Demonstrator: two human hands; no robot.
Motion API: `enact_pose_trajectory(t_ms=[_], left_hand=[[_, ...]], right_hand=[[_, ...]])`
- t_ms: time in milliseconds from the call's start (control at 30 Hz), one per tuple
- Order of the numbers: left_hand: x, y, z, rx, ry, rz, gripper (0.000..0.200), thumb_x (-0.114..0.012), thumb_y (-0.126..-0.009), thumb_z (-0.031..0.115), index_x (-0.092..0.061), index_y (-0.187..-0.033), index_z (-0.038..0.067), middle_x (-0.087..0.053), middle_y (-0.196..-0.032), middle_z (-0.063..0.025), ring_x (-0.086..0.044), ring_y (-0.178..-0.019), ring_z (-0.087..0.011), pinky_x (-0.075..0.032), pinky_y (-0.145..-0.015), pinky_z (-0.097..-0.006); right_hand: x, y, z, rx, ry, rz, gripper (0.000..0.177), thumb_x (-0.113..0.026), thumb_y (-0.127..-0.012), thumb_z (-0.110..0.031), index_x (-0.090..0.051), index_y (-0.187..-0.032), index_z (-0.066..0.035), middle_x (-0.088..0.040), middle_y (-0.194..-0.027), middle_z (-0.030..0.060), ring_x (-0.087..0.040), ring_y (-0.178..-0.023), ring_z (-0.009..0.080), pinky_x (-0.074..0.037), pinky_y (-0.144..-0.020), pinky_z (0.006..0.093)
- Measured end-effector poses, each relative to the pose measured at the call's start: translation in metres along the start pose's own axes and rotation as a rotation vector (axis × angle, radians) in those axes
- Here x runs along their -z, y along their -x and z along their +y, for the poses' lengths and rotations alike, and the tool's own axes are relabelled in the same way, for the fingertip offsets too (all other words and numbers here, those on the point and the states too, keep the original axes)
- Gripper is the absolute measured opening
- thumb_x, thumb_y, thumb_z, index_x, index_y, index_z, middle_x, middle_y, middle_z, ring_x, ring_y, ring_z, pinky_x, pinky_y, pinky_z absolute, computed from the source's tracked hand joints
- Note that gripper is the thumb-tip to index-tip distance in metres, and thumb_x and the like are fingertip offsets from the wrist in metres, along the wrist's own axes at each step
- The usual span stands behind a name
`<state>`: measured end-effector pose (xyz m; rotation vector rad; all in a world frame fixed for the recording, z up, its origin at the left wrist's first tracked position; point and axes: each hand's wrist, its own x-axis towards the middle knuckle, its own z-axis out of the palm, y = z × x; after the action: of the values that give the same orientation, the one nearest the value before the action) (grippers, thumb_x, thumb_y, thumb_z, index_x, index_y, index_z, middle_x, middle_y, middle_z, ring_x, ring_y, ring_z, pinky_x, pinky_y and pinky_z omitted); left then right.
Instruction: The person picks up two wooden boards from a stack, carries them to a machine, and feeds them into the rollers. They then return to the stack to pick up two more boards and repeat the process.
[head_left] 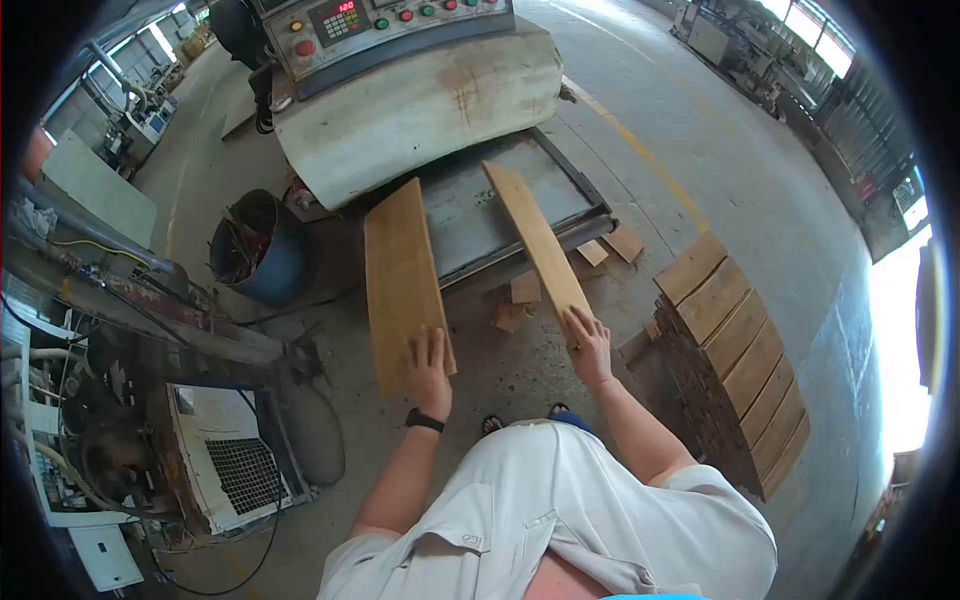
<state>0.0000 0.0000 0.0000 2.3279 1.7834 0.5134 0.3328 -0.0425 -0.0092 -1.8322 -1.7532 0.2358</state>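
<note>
Grip: left hand [428, 370] clasps near end of wide plank [398, 270]; right hand [588, 345], near end of narrow plank [535, 240].

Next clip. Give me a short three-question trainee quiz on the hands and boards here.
1. True or false: the left hand and the right hand each hold a separate board.
2. Of the left board and the right board, which is wider? A) left B) right
3. Fill in: the board stack stands on the person's ____ side.
Key: 1 true; 2 A; 3 right.
</note>
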Motion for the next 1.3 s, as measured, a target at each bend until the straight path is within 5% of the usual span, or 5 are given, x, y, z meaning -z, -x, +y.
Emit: enact_pose_trajectory(t_ms=[267,467,767,867,1300], left_hand=[[-0.054,-0.049,0.029,0.07,-0.328,-0.206,0.064,-0.048,-0.094,0.014,-0.025,-0.152,0.032,-0.021,-0.159,-0.0021,-0.019,-0.144,-0.04,-0.016,-0.115,-0.0629],[-0.089,-0.102,0.052,0.115,-0.25,-0.264,0.069,-0.053,-0.093,0.012,-0.024,-0.153,0.028,-0.017,-0.159,-0.0059,-0.015,-0.145,-0.0398,-0.015,-0.115,-0.0642],[-0.064,-0.132,0.04,0.201,-0.27,-0.393,0.106,-0.086,-0.068,0.034,-0.024,-0.153,0.024,-0.015,-0.159,-0.0126,-0.015,-0.146,-0.0403,-0.024,-0.113,-0.0638],[-0.053,-0.149,0.04,0.23,-0.25,-0.535,0.099,-0.084,-0.07,0.032,-0.028,-0.152,0.023,-0.016,-0.159,-0.0128,-0.016,-0.145,-0.0403,-0.028,-0.113,-0.0612],[-0.059,-0.267,0.013,0.281,-0.194,-0.509,0.1,-0.085,-0.068,0.033,-0.031,-0.151,0.024,-0.019,-0.157,-0.0119,-0.019,-0.145,-0.039,-0.03,-0.113,-0.0583]], right_hand=[[-0.038,-0.037,-0.011,0.214,0.219,-0.134,0.08,-0.074,-0.065,-0.008,-0.05,-0.138,-0.028,-0.043,-0.141,0.0062,-0.039,-0.129,0.0325,-0.032,-0.105,0.0473],[-0.07,-0.097,0.012,0.343,0.279,-0.198,0.078,-0.073,-0.068,-0.013,-0.048,-0.14,-0.025,-0.041,-0.142,0.0089,-0.037,-0.129,0.0326,-0.03,-0.106,0.0471],[-0.039,-0.183,0.061,0.366,0.244,-0.468,0.075,-0.077,-0.074,-0.029,-0.047,-0.142,-0.019,-0.035,-0.152,0.0129,-0.028,-0.141,0.0373,-0.027,-0.114,0.0459],[-0.041,-0.204,0.068,0.424,0.264,-0.501,0.075,-0.078,-0.073,-0.033,-0.049,-0.14,-0.018,-0.036,-0.15,0.0148,-0.032,-0.139,0.0379,-0.03,-0.112,0.0453],[-0.106,-0.316,0.04,0.397,0.258,-0.45,0.065,-0.074,-0.075,-0.025,-0.051,-0.136,-0.015,-0.042,-0.142,0.0191,-0.037,-0.135,0.0406,-0.034,-0.109,0.046]])
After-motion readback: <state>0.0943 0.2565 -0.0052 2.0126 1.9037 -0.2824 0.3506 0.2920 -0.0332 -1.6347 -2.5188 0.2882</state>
